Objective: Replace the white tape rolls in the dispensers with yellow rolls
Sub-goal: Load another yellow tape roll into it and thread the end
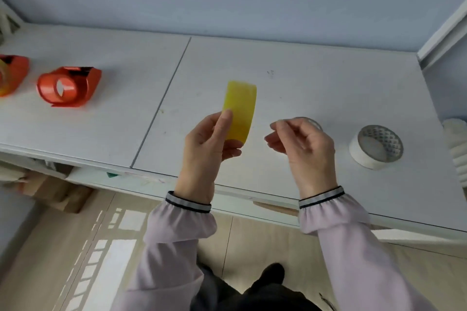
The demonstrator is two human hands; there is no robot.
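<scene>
My left hand [209, 144] holds a yellow tape roll [240, 108] upright and edge-on above the white table [303, 78], thumb on its outer face. My right hand [300, 141] hovers just right of the roll with thumb and forefinger pinched together; I cannot tell whether a tape end is between them. A clear roll [314, 122] lies on the table, mostly hidden behind that hand. A white tape roll [361, 156] lies flat farther right. At the left, a red dispenser [73, 88] stands with an empty hub. Another red dispenser [12, 73], cut by the frame edge, carries a yellowish roll.
A seam [161, 101] splits the table into two panels. A blue wall rises behind it, and a white frame [442, 35] stands at the right corner. White ribbed material [457, 149] sits at the right edge. The floor and my legs show below the table's front edge.
</scene>
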